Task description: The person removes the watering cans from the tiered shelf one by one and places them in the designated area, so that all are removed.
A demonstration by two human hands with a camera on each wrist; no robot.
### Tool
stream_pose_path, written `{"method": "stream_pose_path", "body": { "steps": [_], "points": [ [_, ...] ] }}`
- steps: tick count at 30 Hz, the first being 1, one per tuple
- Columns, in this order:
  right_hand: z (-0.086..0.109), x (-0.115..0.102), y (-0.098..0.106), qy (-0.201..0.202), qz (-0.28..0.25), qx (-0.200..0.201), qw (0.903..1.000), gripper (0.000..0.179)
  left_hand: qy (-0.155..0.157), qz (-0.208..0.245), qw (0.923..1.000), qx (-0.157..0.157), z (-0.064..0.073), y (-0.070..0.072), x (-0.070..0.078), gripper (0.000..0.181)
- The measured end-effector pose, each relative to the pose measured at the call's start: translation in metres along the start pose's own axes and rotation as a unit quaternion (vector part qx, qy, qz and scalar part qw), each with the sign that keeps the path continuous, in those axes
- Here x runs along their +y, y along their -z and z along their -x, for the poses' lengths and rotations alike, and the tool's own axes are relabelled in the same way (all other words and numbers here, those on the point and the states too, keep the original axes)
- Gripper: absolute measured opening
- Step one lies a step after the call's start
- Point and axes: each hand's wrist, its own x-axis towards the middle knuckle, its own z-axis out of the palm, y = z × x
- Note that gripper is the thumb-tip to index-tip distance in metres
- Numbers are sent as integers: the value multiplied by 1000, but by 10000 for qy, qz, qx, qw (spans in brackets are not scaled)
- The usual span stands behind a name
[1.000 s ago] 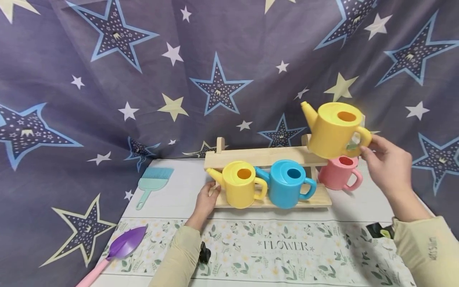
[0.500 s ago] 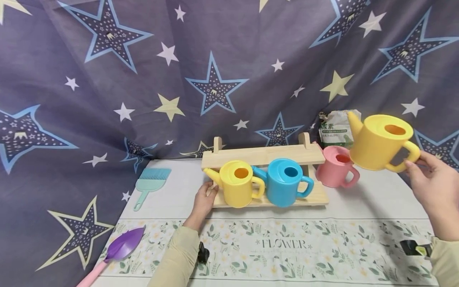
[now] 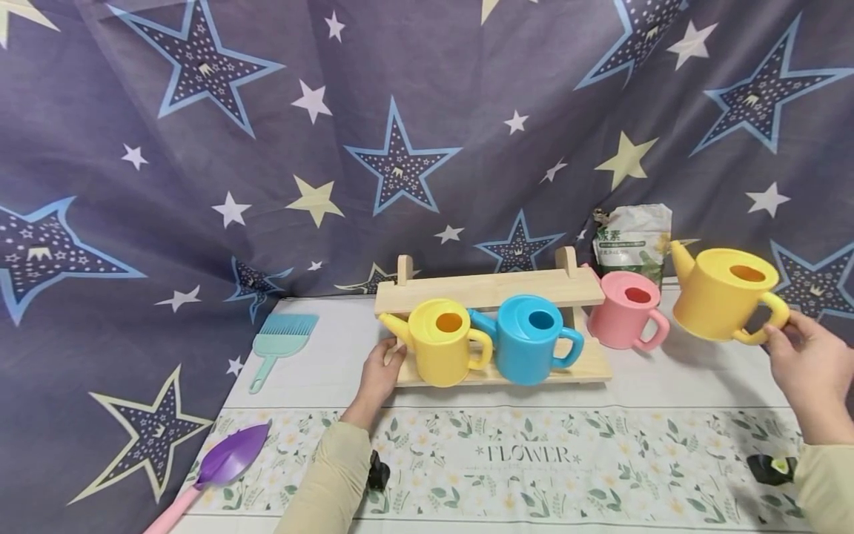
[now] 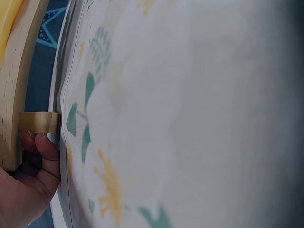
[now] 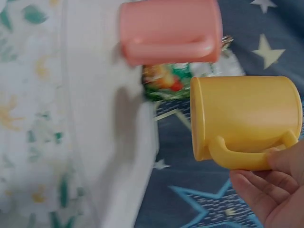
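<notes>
By its handle my right hand [image 3: 814, 363] holds a yellow watering can [image 3: 722, 297] in the air, right of a pink watering can [image 3: 620, 315] that stands on the table. In the right wrist view, thumb and fingers [image 5: 256, 190] pinch the handle's lower part. My left hand [image 3: 382, 374] grips the left end of the two-tier wooden rack [image 3: 487, 291]; in the left wrist view its fingers [image 4: 46, 147] curl under the lower board beside a foot. On that lower board stand another yellow watering can [image 3: 443, 352] and a blue watering can [image 3: 530, 348], spouts to the left.
A white and green printed bag [image 3: 630, 237] stands at the back behind the pink can. On the left lie a teal brush [image 3: 283, 337] and a purple trowel [image 3: 233, 454] with a pink handle. A flower-print cloth [image 3: 534, 486] covers the table front; a starry curtain [image 3: 267, 185] hangs behind.
My right hand has carried the yellow watering can right, away from over the rack's right end, then lowered it. The bag behind has come into view. The left hand stays at the rack.
</notes>
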Motion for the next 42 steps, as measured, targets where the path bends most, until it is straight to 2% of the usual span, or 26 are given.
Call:
{"method": "stream_pose_path", "body": {
  "steps": [3,13,26,31,33,35,38,40,42],
  "points": [
    [-1,9,-10,120,107,-1,9999,42,-33,-1,10000,4,0,0,0,45],
    [-6,28,-36,-215,20,-537,9983,45,15,72,10000,-42,0,2,-1,45],
    [-5,39,-52,-515,-16,-816,9953,44,2,18,10000,-17,0,1,-2,47],
    [-1,37,-47,-548,-48,-831,9950,48,47,13,10000,-42,0,0,-1,48],
    [3,32,-42,-579,-63,-752,9955,51,73,30,10000,-53,0,1,1,48],
    [8,24,-35,-500,-129,-474,9975,52,95,43,9999,-59,1,1,2,47],
    [21,7,-27,-99,-355,197,9991,48,102,59,9999,-56,1,2,1,47],
    [32,-7,-22,198,-615,659,9957,43,75,53,9999,-50,1,2,1,47],
    [43,-19,-19,453,-871,947,9907,38,42,47,10000,-50,1,2,0,47]
  ]
}}
